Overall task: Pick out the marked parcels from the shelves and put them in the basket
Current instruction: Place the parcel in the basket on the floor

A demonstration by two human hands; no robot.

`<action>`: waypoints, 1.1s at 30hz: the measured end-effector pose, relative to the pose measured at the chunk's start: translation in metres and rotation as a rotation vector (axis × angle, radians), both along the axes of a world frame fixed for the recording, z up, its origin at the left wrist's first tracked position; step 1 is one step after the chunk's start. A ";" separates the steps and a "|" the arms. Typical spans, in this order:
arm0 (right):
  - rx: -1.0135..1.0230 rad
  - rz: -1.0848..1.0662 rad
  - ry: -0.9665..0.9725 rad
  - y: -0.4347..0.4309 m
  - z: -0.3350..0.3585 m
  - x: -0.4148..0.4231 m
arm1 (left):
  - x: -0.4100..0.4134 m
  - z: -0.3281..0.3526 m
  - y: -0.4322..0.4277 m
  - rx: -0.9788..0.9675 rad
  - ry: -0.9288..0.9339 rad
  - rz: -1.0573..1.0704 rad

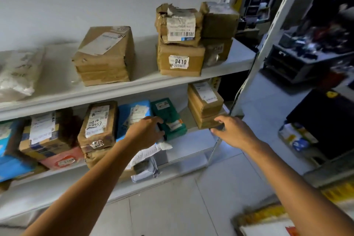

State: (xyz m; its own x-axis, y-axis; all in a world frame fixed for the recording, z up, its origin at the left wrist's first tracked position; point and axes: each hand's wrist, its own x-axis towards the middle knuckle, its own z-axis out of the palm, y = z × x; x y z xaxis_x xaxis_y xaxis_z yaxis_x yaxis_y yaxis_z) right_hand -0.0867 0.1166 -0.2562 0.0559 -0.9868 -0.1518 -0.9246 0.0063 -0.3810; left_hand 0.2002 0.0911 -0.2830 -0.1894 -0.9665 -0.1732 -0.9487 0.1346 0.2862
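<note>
On the lower shelf (193, 140), a taped brown parcel (97, 122) with handwritten numbers stands just beside a blue parcel (130, 113). The left hand (145, 132) curls its fingers over the near left edge of the green box (168, 115), which lies mid-shelf. Further right, the right hand (231, 130) pinches the front corner of the brown cardboard box (205, 105) at the shelf's end, thumb on top.

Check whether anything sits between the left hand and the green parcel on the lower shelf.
Nothing visible does. The left hand is on the green parcel, fingers curled over its near left edge. A blue parcel lies beside it on the left. The basket is not in view, so that path cannot be judged.
</note>
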 end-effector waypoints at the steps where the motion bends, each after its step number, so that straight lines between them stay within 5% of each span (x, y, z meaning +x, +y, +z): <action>1: 0.006 -0.006 -0.008 -0.004 0.000 -0.018 | -0.022 -0.002 -0.010 0.009 -0.005 -0.007; 21: 0.032 -0.017 -0.150 -0.146 -0.098 -0.113 | -0.160 -0.066 -0.129 0.122 0.047 0.074; 33: 0.003 -0.220 -0.602 -0.208 -0.127 -0.094 | -0.184 -0.106 -0.180 0.233 0.814 0.432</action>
